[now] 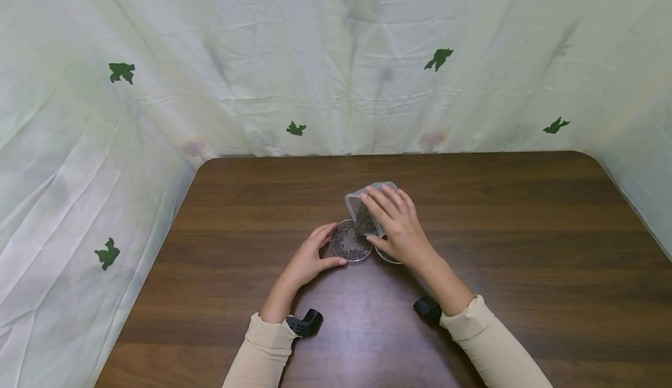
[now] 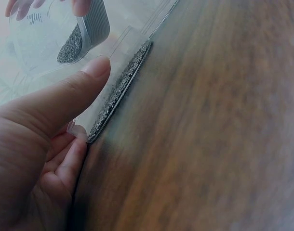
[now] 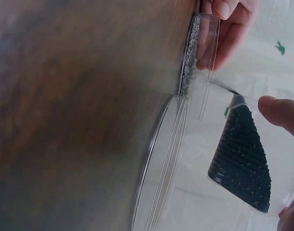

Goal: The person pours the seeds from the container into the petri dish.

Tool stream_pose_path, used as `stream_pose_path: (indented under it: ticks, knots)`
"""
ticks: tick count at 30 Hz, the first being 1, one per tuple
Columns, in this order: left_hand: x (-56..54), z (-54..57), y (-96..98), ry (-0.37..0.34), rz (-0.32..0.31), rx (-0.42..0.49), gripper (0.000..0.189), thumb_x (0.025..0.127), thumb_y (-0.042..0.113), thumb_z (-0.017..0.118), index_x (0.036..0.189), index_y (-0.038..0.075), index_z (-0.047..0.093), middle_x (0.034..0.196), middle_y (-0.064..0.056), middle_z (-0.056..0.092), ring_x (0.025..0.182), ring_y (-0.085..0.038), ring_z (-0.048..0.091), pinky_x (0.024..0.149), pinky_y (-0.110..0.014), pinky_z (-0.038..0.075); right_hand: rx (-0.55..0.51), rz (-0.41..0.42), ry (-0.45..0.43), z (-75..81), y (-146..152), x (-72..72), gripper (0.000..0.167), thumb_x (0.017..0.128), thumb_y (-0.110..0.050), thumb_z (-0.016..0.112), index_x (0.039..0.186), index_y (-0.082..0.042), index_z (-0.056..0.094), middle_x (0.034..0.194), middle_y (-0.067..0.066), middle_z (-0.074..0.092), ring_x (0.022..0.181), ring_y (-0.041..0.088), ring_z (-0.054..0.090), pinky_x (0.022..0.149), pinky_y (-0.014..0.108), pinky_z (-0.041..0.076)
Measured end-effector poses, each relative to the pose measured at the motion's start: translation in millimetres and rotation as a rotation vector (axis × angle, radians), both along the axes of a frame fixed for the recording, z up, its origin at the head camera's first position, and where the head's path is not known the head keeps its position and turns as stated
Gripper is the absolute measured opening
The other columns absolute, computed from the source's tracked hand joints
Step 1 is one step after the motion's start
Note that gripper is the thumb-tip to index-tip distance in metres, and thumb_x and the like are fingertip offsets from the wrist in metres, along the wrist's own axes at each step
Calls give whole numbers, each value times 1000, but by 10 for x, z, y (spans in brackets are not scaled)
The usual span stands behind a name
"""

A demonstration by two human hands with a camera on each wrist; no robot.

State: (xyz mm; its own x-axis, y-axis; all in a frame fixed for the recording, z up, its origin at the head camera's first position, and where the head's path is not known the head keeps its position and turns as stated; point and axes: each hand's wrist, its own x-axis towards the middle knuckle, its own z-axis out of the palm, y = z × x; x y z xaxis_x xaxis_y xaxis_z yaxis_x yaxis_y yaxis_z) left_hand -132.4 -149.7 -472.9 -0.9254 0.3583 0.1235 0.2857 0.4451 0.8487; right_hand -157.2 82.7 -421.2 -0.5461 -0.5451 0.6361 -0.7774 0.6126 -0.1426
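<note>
My left hand (image 1: 310, 258) holds a clear round dish (image 1: 350, 242) at its left side, thumb in front and fingers behind. A speckled grey-black layer of granules (image 2: 120, 89) lies in the dish, which rests on the table. Over its right edge, my right hand (image 1: 397, 224) grips a clear plastic tub (image 1: 353, 203), tilted down to the left. Dark granules (image 3: 243, 159) are heaped against the tub's lower side, reaching its low corner above the dish. A second clear round dish or lid (image 3: 164, 168) sits beside the first, partly hidden under my right hand in the head view.
The brown wooden table (image 1: 525, 248) spreads out on all sides of the dishes. Pale curtains (image 1: 325, 61) with green leaf-like shapes hang behind the table and along its sides. A black wrist device (image 1: 306, 323) is worn on each forearm.
</note>
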Motion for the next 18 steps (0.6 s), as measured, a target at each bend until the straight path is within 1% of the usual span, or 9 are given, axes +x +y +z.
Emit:
stream_pose_path:
  ticks: [4, 8, 12, 18]
  knots:
    - [-1, -1, 0, -1, 0, -10, 79, 69, 14, 78, 134, -2, 37, 133, -18, 37, 120, -28, 41, 100, -26, 35, 2, 2, -5, 1, 1, 5, 92, 59, -24, 84, 135, -8, 36, 140, 11, 32, 127, 34, 25, 106, 51, 15]
    - [-3, -10, -2, -6, 3, -21, 79, 69, 14, 78, 134, -2, 37, 134, -18, 36, 120, -28, 41, 100, -26, 35, 2, 0, -7, -4, 0, 5, 92, 59, -23, 84, 136, -8, 35, 140, 11, 32, 127, 34, 25, 106, 52, 16]
    - [-3, -8, -3, -6, 3, -26, 78, 70, 15, 77, 135, -2, 37, 134, -18, 36, 120, -29, 41, 99, -27, 35, 4, -3, -6, -11, 3, 1, 93, 59, -23, 84, 136, -8, 35, 140, 10, 32, 126, 35, 26, 103, 54, 19]
    - [-7, -8, -2, -7, 2, -18, 79, 69, 15, 78, 135, -1, 37, 134, -18, 36, 120, -28, 41, 99, -27, 35, 1, -3, -9, -20, 3, -7, 93, 59, -24, 84, 136, -8, 35, 139, 11, 33, 125, 36, 27, 104, 53, 18]
